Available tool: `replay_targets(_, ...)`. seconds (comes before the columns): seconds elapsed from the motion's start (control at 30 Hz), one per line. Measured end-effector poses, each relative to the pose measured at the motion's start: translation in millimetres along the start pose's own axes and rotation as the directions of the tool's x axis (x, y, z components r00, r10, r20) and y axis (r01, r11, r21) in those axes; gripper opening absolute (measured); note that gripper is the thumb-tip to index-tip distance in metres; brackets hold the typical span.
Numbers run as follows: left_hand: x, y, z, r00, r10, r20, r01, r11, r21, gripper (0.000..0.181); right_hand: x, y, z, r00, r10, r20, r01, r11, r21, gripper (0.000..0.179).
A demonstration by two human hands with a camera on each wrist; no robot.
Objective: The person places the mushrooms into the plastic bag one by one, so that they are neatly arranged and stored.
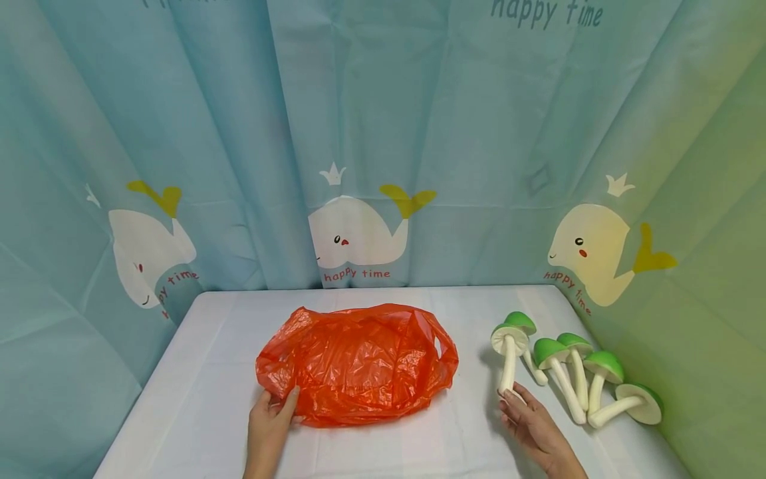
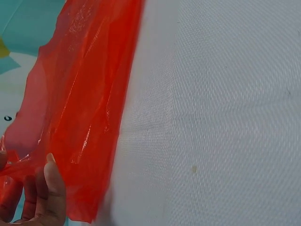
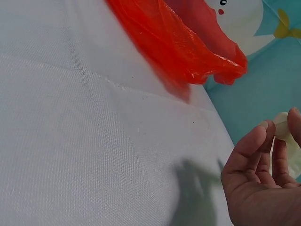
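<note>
A red plastic bag [image 1: 359,359] lies spread on the white table, its handle loops at the left and right. My left hand [image 1: 270,422] pinches the bag's front left edge; in the left wrist view the thin film of the bag [image 2: 89,94] passes between thumb and fingers of the hand [image 2: 40,195]. To the right, my right hand [image 1: 535,429] holds a green-capped toy mushroom [image 1: 509,359] by the lower end of its white stem, cap up and raised off the table. In the right wrist view the fingertips of the hand [image 3: 263,169] pinch the stem end [image 3: 281,125].
Several more green-capped mushrooms [image 1: 562,379] lie in a loose group at the table's right side. The white table [image 1: 197,372] ends at a blue-green curtain [image 1: 359,133] with printed whales behind, and a greenish curtain side [image 1: 718,299] stands close on the right.
</note>
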State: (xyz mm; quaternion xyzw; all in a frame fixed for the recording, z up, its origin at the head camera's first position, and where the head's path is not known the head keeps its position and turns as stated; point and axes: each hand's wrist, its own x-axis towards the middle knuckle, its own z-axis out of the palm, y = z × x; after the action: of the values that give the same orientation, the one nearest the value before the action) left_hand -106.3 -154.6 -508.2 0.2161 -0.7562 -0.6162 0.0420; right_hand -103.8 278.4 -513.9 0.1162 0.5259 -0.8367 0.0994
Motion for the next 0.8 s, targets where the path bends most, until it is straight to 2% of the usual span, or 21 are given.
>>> replay_targets(0.2, 0.6, -0.1, 0.3, 1.000, -0.017, -0.004, 0.017, 1.000, 0.015, 0.054, 0.0, 0, 5, 0.997, -0.018, -0.073, 0.014, 0.998, -0.064, 0.017)
replay_targets(0.4, 0.0, 0.1, 0.8, 1.000, -0.016, -0.007, 0.016, 1.000, 0.011, 0.053, 2.9, -1, 13, 0.989, -0.016, -0.147, -0.007, 0.988, -0.155, 0.032)
replay_targets(0.6, -1.5, 0.4, -0.2, 1.000, 0.004, 0.002, -0.004, 1.000, -0.001, 0.054, 2.8, -1, 19, 0.984, -0.055, -0.172, 0.017, 0.977, -0.213, 0.037)
replay_targets(0.8, -1.7, 0.1, 0.4, 1.000, 0.015, 0.000, -0.015, 1.000, -0.020, 0.052, 0.7, 0, 25, 0.982, -0.100, -0.161, 0.055, 0.964, -0.261, 0.036)
